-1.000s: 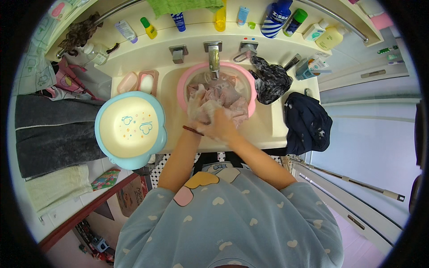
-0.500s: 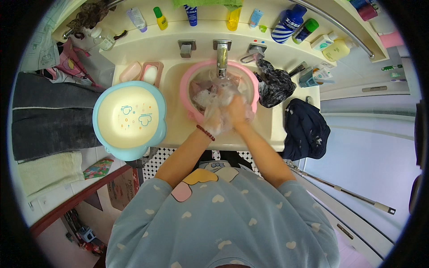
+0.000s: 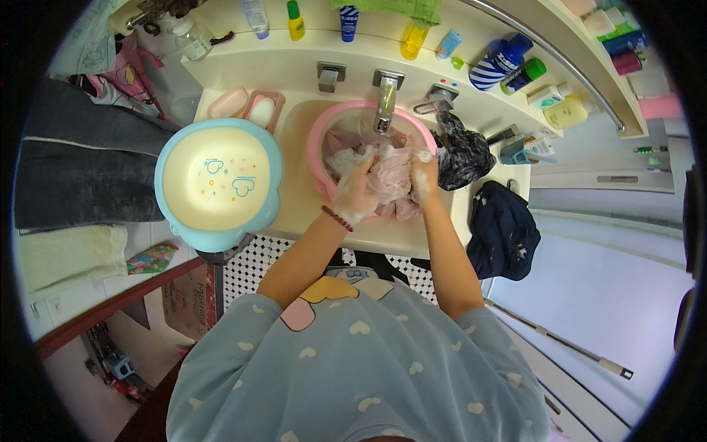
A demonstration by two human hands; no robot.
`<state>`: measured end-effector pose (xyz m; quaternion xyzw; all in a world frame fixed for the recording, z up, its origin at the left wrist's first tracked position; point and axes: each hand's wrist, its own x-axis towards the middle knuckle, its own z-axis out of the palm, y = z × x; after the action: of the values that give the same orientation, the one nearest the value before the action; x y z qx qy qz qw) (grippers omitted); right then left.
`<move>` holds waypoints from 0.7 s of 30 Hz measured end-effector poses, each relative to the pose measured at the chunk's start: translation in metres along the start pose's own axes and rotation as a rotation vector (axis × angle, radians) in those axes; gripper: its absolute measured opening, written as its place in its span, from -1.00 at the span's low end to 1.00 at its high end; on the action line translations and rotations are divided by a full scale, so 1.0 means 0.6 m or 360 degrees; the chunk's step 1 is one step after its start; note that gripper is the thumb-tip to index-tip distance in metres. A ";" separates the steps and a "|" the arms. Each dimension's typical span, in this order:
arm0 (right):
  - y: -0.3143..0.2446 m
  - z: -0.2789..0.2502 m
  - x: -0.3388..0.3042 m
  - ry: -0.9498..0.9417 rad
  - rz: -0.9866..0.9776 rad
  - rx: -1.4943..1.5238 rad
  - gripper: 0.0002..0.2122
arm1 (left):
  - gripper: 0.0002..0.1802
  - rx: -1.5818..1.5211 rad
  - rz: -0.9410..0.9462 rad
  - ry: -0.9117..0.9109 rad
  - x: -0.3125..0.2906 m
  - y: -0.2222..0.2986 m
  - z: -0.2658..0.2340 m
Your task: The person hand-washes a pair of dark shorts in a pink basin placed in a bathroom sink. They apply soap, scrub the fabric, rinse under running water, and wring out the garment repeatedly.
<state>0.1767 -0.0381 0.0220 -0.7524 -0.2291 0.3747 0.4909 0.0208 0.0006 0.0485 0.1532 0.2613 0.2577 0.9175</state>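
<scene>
A wet, soapy pink garment [image 3: 392,175] is bunched between my two hands over the near side of a pink basin [image 3: 315,151]. My left hand [image 3: 356,194], with a beaded bracelet at the wrist, grips its left side. My right hand [image 3: 425,177] holds its right side, close to the basin's right rim. Foam clings to both hands. More wet cloth and suds lie in the basin, partly hidden by the garment. The basin sits in the sink under a metal faucet [image 3: 385,103].
A blue-rimmed basin [image 3: 274,173] stands left of the sink, by soap dishes [image 3: 228,103]. To the right lie a crumpled black bundle [image 3: 464,155] and a dark garment [image 3: 503,232]. Bottles and tubes line the back ledge, among them a striped bottle [image 3: 501,62].
My hands were close together in foam, blurred, over the basin. Now they are apart with the pink garment spread between them. The whole view has shifted and tilted slightly.
</scene>
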 end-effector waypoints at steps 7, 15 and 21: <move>-0.024 -0.030 -0.035 -0.0078 -0.0042 0.0611 -0.73 | -0.72 0.0183 0.0142 -0.0131 -0.008 0.034 -0.057; -0.013 0.092 -0.114 -0.0080 -0.1113 -0.0785 -0.85 | -0.66 0.1035 0.0931 0.0135 0.029 -0.070 -0.058; -0.034 0.078 -0.089 -0.0007 -0.0727 -0.0843 -0.75 | -0.67 0.1903 0.0995 -0.0075 0.044 -0.063 -0.062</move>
<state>0.1075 -0.0413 0.0475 -0.7821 -0.4820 0.1844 0.3493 0.0341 -0.0102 -0.0079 0.7087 0.2824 0.3187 0.5625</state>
